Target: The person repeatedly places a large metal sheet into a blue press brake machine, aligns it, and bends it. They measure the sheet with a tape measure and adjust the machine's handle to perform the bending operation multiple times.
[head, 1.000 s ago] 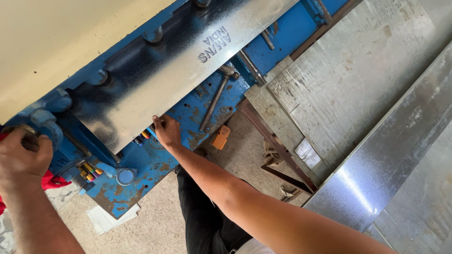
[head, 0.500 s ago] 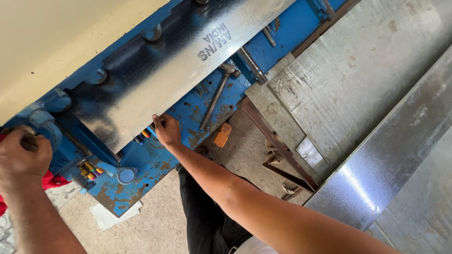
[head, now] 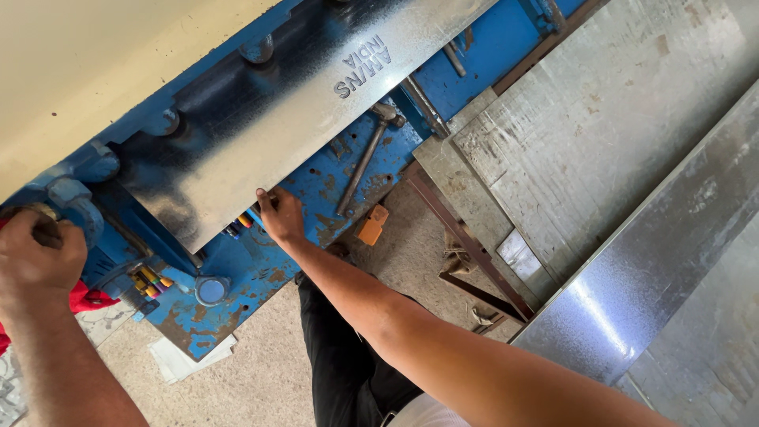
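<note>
A long galvanised metal sheet (head: 292,126) lies across a blue sheet-metal machine (head: 261,261). My right hand (head: 278,215) pinches the sheet's near edge at about its middle, fingers closed on the metal. My left hand (head: 35,251) is wrapped around a handle (head: 49,223) at the machine's left end, beside a blue knob (head: 77,204). The handle is mostly hidden under my fingers.
A metal rod tool (head: 364,162) rests on the blue bed. An orange block (head: 371,227) lies on the concrete floor below. Stacked galvanised sheets (head: 601,142) fill the right side, with a long shiny strip (head: 656,269) nearer me. Coloured markers (head: 150,278) sit near the left end.
</note>
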